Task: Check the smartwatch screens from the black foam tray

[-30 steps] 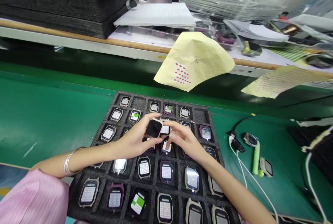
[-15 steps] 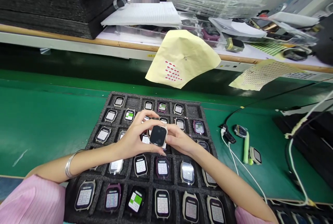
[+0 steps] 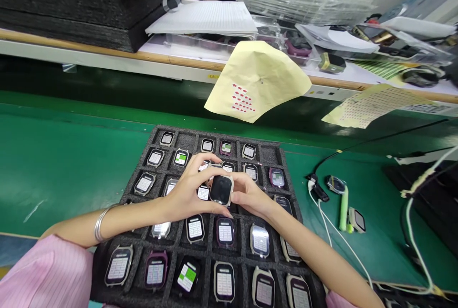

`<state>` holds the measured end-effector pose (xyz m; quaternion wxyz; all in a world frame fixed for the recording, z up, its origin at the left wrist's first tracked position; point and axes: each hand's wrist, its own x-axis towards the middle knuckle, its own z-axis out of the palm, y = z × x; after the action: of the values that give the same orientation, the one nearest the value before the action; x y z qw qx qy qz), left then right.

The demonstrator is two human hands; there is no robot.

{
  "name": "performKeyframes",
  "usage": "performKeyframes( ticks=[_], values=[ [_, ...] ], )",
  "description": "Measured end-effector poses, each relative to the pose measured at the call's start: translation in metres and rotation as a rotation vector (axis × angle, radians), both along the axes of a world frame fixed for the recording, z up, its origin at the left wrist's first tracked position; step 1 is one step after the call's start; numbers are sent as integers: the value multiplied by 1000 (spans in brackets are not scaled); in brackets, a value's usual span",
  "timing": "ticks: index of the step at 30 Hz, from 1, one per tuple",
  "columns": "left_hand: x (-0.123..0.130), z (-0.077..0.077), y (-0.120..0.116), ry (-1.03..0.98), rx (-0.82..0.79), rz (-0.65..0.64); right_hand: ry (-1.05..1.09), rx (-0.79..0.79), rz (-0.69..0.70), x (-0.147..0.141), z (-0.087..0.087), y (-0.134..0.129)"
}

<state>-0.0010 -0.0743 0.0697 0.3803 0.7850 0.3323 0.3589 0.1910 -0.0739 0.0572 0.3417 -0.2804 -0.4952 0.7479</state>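
Note:
Above the middle of a dark foam tray [image 3: 246, 262], both my hands hold one smartwatch [image 3: 221, 189] without a strap; its screen is dark and its case pale. My left hand [image 3: 191, 186] curls round the watch from the left, thumb below and fingers over the top. From the right, my right hand [image 3: 250, 194] grips the edge of the case with thumb and fingers. Several strapless watches with lit screens lie in the tray's compartments, among them a purple one [image 3: 156, 270] and one with a green-and-white screen [image 3: 187, 277]. My hands hide some central compartments.
A stack of black foam [image 3: 71, 7] stands on the shelf at the back left, near papers [image 3: 203, 17] and plastic trays. Yellow sheets [image 3: 257, 83] hang from the shelf edge. Cables [image 3: 325, 217] and a light-green stick [image 3: 344, 210] lie right of the tray. A person sits beyond.
The view has shifted slightly, so the scene sits a little further right. Both hands still hold the watch, now tilted slightly differently, its screen still dark.

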Motion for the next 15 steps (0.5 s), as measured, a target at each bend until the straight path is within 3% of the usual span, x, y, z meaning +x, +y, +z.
performKeyframes(
  ticks=[15],
  values=[
    [1,0,-4,17,70,-12,25,19,24,2,5,0]
  ],
)
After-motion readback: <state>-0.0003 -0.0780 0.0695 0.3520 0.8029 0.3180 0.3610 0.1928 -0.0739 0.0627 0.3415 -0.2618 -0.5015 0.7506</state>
